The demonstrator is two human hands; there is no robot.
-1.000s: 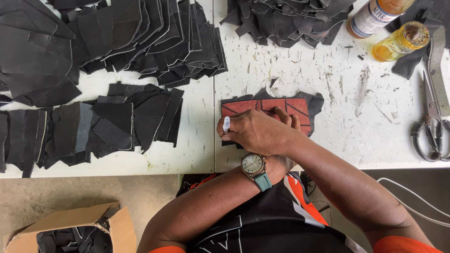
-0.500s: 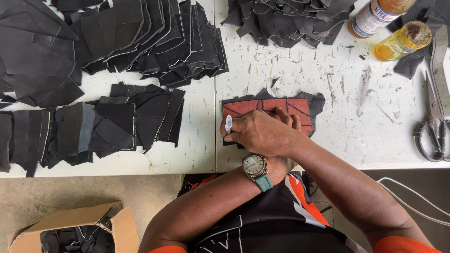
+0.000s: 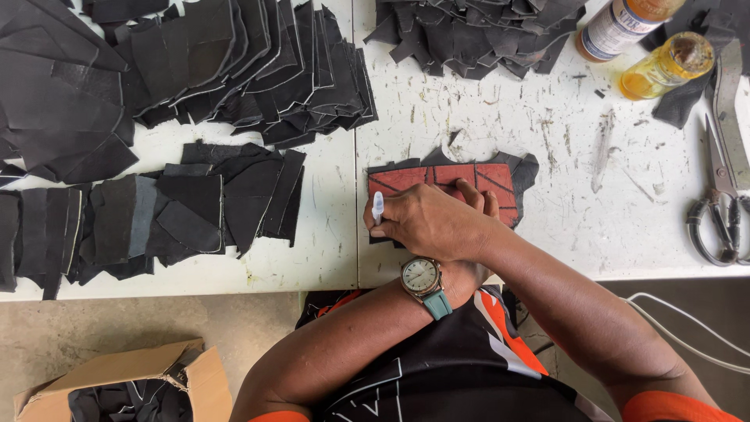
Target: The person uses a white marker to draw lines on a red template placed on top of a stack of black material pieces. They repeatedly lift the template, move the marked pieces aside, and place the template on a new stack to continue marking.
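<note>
Head view: since a second ago very little shifts. The right hand (image 3: 433,223) stays bunched over the red-brown template (image 3: 437,178), and the white marker pen (image 3: 378,208) in its fingers sits slightly lower along the template's left edge than it did, while the template and the black leather piece (image 3: 522,168) under it lie exactly where they were. I judge the tracing along that left edge to be mid-stroke, not finished.

The right hand is clenched around the pen, knuckles up, wrist bent inward, its forearm coming in from the lower right. The left hand (image 3: 461,277) is mostly hidden beneath the right wrist; it seems to press on the work near the table edge, but whether it grips anything cannot be told. Its wristwatch (image 3: 422,277) faces up.

Stacks of cut black leather (image 3: 258,70) lie to the left, scissors (image 3: 715,211) and two bottles (image 3: 668,64) well apart to the right on the white table (image 3: 594,227).
</note>
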